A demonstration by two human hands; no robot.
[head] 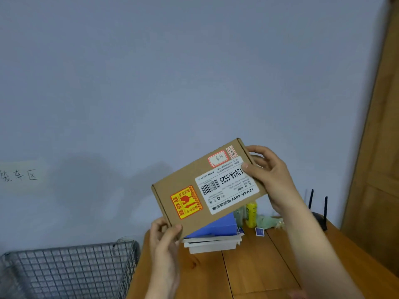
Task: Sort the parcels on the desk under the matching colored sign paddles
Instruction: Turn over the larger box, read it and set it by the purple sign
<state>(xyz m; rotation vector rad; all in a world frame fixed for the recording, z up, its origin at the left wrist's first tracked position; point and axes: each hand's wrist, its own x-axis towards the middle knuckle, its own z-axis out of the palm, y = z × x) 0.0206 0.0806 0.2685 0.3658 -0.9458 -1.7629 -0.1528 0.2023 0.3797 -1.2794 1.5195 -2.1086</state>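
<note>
Brown cardboard makes up the flat parcel [207,186], which has a white label with a barcode, a yellow and red sticker, and two small red-edged stickers. The left hand [165,240] pinches its low corner, thumb in front. The right hand [269,175] grips its high end, thumb on the white label. The parcel slants up between both hands, in the air above the wooden desk [248,270].

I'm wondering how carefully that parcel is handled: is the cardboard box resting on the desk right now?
No, the cardboard box is held up above the desk, gripped by the left hand and right hand.
</note>
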